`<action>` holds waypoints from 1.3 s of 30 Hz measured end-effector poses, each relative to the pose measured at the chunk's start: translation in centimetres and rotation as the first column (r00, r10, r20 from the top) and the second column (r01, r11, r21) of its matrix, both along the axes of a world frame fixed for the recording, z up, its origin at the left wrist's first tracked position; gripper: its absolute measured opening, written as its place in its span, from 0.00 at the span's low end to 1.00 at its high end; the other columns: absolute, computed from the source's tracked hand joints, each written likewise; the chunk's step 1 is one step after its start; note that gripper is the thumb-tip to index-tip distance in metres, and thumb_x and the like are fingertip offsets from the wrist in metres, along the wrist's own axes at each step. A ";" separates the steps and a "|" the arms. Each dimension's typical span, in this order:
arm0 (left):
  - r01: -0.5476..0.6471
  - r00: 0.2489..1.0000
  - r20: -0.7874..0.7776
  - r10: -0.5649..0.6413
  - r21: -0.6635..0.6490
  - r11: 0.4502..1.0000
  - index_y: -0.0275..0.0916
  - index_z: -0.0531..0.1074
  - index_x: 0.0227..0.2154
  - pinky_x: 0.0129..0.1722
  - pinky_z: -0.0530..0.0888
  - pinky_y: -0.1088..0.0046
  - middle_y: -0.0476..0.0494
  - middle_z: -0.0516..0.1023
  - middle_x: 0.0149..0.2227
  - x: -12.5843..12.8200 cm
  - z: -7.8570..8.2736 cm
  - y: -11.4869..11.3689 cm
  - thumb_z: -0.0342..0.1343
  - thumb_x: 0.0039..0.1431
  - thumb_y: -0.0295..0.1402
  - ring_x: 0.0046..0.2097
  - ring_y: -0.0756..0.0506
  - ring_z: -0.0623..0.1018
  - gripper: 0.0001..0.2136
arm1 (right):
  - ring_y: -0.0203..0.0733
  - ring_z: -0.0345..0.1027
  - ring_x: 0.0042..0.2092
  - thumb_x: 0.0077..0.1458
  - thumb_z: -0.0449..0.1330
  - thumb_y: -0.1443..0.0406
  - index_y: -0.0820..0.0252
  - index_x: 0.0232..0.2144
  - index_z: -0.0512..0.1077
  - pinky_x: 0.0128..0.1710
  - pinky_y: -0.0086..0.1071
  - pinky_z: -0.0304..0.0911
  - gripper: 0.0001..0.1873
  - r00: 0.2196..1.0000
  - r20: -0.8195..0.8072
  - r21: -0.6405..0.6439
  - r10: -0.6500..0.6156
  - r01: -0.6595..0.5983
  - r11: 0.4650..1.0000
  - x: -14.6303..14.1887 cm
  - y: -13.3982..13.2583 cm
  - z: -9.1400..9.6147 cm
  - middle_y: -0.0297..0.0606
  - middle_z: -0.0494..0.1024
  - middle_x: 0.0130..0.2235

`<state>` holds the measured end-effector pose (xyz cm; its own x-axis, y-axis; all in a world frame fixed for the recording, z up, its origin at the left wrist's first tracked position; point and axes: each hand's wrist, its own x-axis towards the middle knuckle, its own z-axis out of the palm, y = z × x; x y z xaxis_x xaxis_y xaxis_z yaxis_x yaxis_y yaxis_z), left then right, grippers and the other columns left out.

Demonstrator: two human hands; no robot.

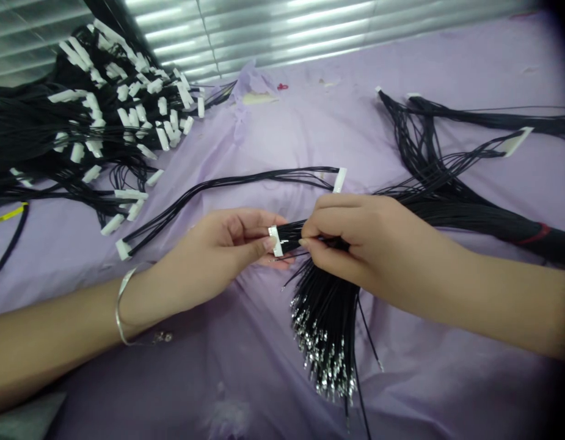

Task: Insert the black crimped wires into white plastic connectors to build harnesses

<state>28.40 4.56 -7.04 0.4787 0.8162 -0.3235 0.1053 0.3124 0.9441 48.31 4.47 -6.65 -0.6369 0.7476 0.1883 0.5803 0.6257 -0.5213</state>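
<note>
My left hand (222, 244) pinches a small white connector (275, 240) between thumb and fingertips. My right hand (355, 241) is closed around a thick bundle of black wires (325, 318), and its fingertips hold a thin wire right at the connector. The bundle's free ends hang down below my right hand and carry silver metal terminals (330, 366). The bundle runs off to the right under my right forearm, where a red band (536, 234) ties it.
A finished harness of black wires with white connectors at both ends (339, 179) lies just beyond my hands. A big pile of finished harnesses (103, 116) fills the far left. More loose black wires (424, 146) lie at the right. A purple cloth (264, 366) covers the table.
</note>
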 end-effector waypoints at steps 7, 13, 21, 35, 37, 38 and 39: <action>0.012 1.000 0.009 -0.012 -0.001 1.000 0.36 0.78 0.37 0.40 0.77 0.80 0.48 0.83 0.34 0.2 0.3 -0.1 0.55 0.57 0.21 0.36 0.50 0.82 0.09 | 0.30 0.57 0.29 0.55 0.56 0.72 0.66 0.23 0.70 0.29 0.27 0.52 0.08 1.000 0.000 0.013 -0.015 0.015 1.000 -0.3 0.0 -0.2 0.33 0.65 0.27; 0.038 0.999 -0.022 -0.037 0.035 0.999 0.35 0.79 0.37 0.40 0.78 0.79 0.47 0.83 0.36 0.2 0.4 0.0 0.55 0.57 0.21 0.36 0.48 0.82 0.10 | 0.30 0.57 0.28 0.54 0.57 0.72 0.65 0.24 0.68 0.28 0.27 0.51 0.07 1.000 0.024 0.023 -0.011 0.011 1.000 -0.2 -0.3 0.0 0.32 0.64 0.27; 0.009 0.994 -0.105 -0.004 0.051 0.999 0.36 0.78 0.36 0.40 0.77 0.79 0.49 0.82 0.33 0.3 0.5 -0.1 0.56 0.56 0.23 0.36 0.49 0.82 0.08 | 0.29 0.55 0.27 0.53 0.57 0.72 0.65 0.23 0.68 0.28 0.27 0.50 0.08 1.000 0.007 0.031 -0.016 0.015 0.999 -0.2 -0.4 -0.2 0.31 0.64 0.26; -0.002 0.987 -0.161 0.013 0.067 0.998 0.37 0.78 0.33 0.39 0.78 0.75 0.49 0.83 0.32 0.7 1.0 -0.2 0.56 0.55 0.24 0.36 0.47 0.82 0.07 | 0.29 0.56 0.28 0.53 0.55 0.71 0.63 0.23 0.67 0.29 0.26 0.51 0.07 0.998 -0.055 0.021 0.034 -0.033 0.999 -0.2 0.0 -0.4 0.31 0.65 0.26; 0.000 0.989 -0.146 0.011 0.072 0.997 0.37 0.78 0.32 0.40 0.78 0.75 0.49 0.82 0.32 0.7 1.0 -0.2 0.57 0.55 0.25 0.36 0.46 0.82 0.06 | 0.29 0.56 0.28 0.53 0.54 0.71 0.63 0.23 0.67 0.29 0.26 0.52 0.07 0.995 -0.082 0.034 0.055 -0.052 0.998 -0.1 0.0 -0.5 0.31 0.65 0.26; 0.002 0.990 -0.143 0.008 0.072 0.997 0.37 0.78 0.32 0.40 0.78 0.75 0.49 0.82 0.32 0.7 1.0 -0.2 0.57 0.55 0.26 0.36 0.46 0.81 0.05 | 0.29 0.56 0.28 0.54 0.54 0.71 0.63 0.23 0.67 0.28 0.25 0.52 0.08 0.994 -0.086 0.040 0.063 -0.060 0.997 0.0 0.1 -0.6 0.31 0.65 0.26; 0.007 0.990 -0.143 0.004 0.072 0.997 0.37 0.78 0.33 0.41 0.77 0.74 0.48 0.82 0.32 0.6 0.9 -0.2 0.57 0.55 0.26 0.36 0.46 0.81 0.05 | 0.29 0.57 0.28 0.54 0.54 0.71 0.63 0.24 0.67 0.29 0.25 0.52 0.08 0.994 -0.080 0.040 0.068 -0.065 0.997 0.0 0.1 -0.6 0.31 0.65 0.26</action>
